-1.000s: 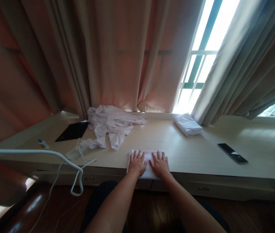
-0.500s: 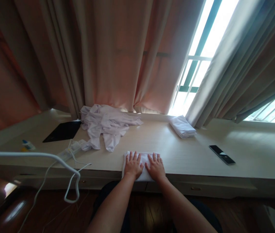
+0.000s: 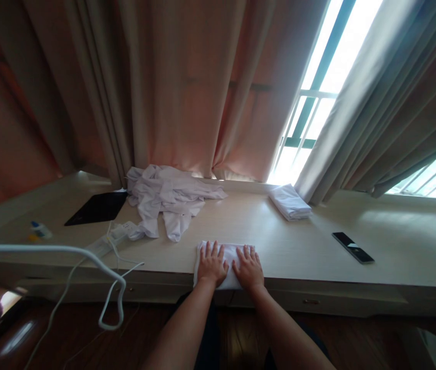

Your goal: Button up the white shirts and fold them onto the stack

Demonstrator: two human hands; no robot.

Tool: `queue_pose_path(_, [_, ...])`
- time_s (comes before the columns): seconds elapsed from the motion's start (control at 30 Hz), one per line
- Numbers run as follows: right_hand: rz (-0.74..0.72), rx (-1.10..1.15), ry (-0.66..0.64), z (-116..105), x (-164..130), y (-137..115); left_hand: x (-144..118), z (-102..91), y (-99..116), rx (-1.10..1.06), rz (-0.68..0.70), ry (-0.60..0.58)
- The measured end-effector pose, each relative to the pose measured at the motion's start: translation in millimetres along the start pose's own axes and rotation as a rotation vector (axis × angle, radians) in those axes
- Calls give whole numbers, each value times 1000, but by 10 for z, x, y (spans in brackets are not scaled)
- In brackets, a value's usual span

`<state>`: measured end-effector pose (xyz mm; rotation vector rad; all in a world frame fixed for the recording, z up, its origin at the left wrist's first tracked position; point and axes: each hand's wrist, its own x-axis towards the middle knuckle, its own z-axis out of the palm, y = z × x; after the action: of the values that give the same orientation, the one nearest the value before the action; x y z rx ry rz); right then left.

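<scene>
A folded white cloth (image 3: pixel 230 281) lies at the front edge of the desk, its near side hanging slightly over that edge. My left hand (image 3: pixel 212 266) rests flat on its left half, fingers spread. On the right half my right hand (image 3: pixel 249 268) lies palm down, its fingers also apart. Between the hands a strip of the white fabric shows. Farther back on the left is a crumpled heap of white garments (image 3: pixel 171 192). A neatly folded white garment (image 3: pixel 289 202) sits near the window.
The pale desk (image 3: pixel 271 246) runs along curtains (image 3: pixel 187 92). On it are a phone (image 3: pixel 353 247), a black flat sheet (image 3: pixel 96 208), a power strip (image 3: pixel 112 239) with cables and a small blue-capped bottle (image 3: pixel 41 229). A white bent tube (image 3: pixel 56 248) crosses the left foreground.
Both hands stay pressed flat on the folded cloth, with almost no movement. The view has shifted very slightly.
</scene>
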<state>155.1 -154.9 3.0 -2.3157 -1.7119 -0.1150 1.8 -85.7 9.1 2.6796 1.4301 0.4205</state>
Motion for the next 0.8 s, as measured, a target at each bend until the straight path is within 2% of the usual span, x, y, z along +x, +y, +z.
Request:
queue_pose_path(0.5, [7, -14, 24, 42, -68, 22, -111, -25, 53, -12, 1, 33])
queue_pose_path(0.8, [4, -36, 73, 106, -202, 10, -130, -35, 30, 2, 34, -3])
